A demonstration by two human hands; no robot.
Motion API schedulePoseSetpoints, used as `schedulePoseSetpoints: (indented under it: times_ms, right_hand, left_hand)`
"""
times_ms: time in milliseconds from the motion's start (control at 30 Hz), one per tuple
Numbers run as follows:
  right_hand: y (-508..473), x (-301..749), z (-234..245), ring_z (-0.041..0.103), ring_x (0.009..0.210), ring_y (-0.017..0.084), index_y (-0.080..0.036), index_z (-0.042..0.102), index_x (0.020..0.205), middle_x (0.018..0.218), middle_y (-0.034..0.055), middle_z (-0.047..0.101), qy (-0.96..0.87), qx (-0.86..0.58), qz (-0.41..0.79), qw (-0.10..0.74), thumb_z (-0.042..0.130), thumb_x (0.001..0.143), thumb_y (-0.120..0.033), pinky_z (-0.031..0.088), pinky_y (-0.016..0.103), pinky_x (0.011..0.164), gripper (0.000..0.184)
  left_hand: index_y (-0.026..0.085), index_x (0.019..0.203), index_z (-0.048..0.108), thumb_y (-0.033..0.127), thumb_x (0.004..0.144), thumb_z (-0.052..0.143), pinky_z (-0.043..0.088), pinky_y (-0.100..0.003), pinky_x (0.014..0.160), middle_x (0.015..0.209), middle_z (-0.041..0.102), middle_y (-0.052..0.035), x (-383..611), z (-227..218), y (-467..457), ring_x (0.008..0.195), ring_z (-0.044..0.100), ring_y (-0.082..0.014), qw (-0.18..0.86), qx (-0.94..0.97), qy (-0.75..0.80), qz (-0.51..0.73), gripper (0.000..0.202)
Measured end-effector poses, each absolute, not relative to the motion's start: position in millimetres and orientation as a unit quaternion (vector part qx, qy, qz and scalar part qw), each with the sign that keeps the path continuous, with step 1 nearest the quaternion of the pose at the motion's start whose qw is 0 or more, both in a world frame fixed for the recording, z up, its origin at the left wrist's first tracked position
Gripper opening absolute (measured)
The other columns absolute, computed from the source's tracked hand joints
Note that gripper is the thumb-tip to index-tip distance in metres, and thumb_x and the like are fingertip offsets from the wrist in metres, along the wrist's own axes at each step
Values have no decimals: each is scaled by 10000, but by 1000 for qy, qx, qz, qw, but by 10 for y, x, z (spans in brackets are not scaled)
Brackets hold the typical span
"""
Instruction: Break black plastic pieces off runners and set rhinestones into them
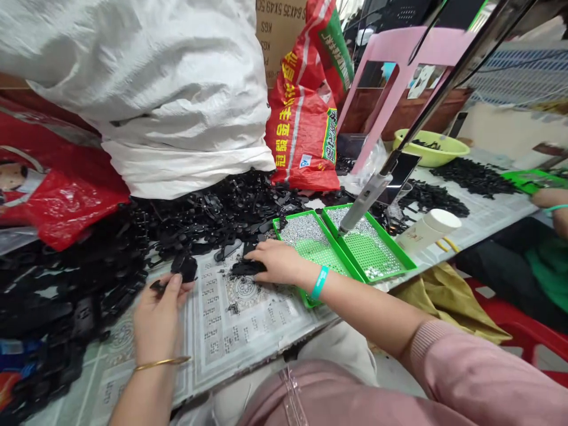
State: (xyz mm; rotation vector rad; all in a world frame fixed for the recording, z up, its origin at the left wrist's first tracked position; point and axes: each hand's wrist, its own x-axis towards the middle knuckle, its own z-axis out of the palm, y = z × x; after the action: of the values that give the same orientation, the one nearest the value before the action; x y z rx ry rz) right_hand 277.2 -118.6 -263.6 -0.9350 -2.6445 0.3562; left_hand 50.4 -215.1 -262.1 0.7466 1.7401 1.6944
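My left hand (160, 307), with a gold bangle at its wrist, is closed in a pinch on a flat black plastic part (185, 268) above the patterned tablecloth (222, 331). A thin dark piece also shows by its fingers. To the right, my right hand (280, 261) wears a teal band and reaches down to a small heap of black plastic pieces (247, 268), thumb and fingers curled around some of them. Exactly which pieces it grips is hidden. An oval grey-black part (228, 250) lies just left of that heap.
Two green trays (390, 248) of small silvery pieces stand beside my right forearm, with a metal rod tool (368, 198) over them. Black parts (208, 207) pile up behind and left. White sack (177, 106), red bag (306, 118), white bottle (428, 231) and yellow bowl (437, 151) surround; another person's hand (552, 201) at right.
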Motion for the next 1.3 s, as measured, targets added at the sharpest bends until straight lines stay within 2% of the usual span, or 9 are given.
schedulePoseSetpoints:
  times_ms: [233,367,533,667,800,900,1033,1133,1300]
  right_hand:
    - [-980,2499,-2663,558,958,225,-175,599,1189,1075,125,601,-891,-414,111,150,470,854,-153,448,348,843,360]
    - [-1140,2462,-2536,470,1153,224,-175,510,1286,1283,124,499,-857,-405,149,280,482,833,-121,379,373,993,457]
    - [-1729,2398,-2665,603,699,135,-166,592,1096,822,29,668,-758,-338,505,236,656,765,-306,490,274,659,365]
    - [-2023,2404,-2844,584,585,112,-168,556,1118,700,-2,641,-645,-345,640,237,607,816,-330,470,232,547,347]
    - [-2004,2589,-2701,625,854,176,-192,625,1091,925,67,678,-800,-328,443,236,523,875,-374,488,331,789,300]
    - [-1863,2692,-2529,473,1194,227,-186,520,1266,1296,129,521,-908,-208,285,227,531,864,-254,397,394,978,408]
    - [-1742,2613,-2536,555,1038,182,-197,551,1230,1121,92,612,-939,-83,291,163,557,865,-290,443,315,890,376]
    - [-1809,2455,-2677,589,822,162,-180,632,1094,890,62,653,-899,-197,327,217,611,826,-383,461,279,754,337]
    - [-2093,2149,-2899,605,853,149,-193,635,1051,956,50,672,-820,-279,401,297,687,764,-363,467,264,770,338]
  left_hand:
    - [183,694,525,353,695,687,514,-226,533,550,555,47,776,-2651,-2312,464,536,-80,426,116,589,677,235]
    - [171,658,521,362,665,724,503,-222,492,505,529,57,878,-2643,-2408,406,475,-64,464,89,567,674,279]
    - [168,675,567,404,646,741,473,-218,492,533,548,47,999,-2683,-2487,435,475,-71,472,112,556,675,295]
    - [184,885,655,387,685,717,506,-262,724,906,681,-39,1130,-2747,-2601,827,625,-156,476,190,552,658,292]
    - [195,863,652,384,679,715,518,-303,698,857,672,-38,1142,-2762,-2691,793,633,-182,498,225,572,612,271]
    - [178,761,636,401,666,720,498,-273,550,673,624,-16,1048,-2699,-2724,574,597,-149,541,275,604,517,256]
    - [162,769,655,398,661,725,449,-248,436,621,604,-19,911,-2610,-2807,444,533,-121,604,272,597,452,268]
    - [208,929,661,372,698,702,536,-285,607,851,675,-53,880,-2631,-2889,651,634,-155,580,170,552,575,287]
    - [296,1051,616,247,802,585,531,-359,836,1135,643,-42,954,-2745,-2905,1086,584,-208,557,35,468,685,256]
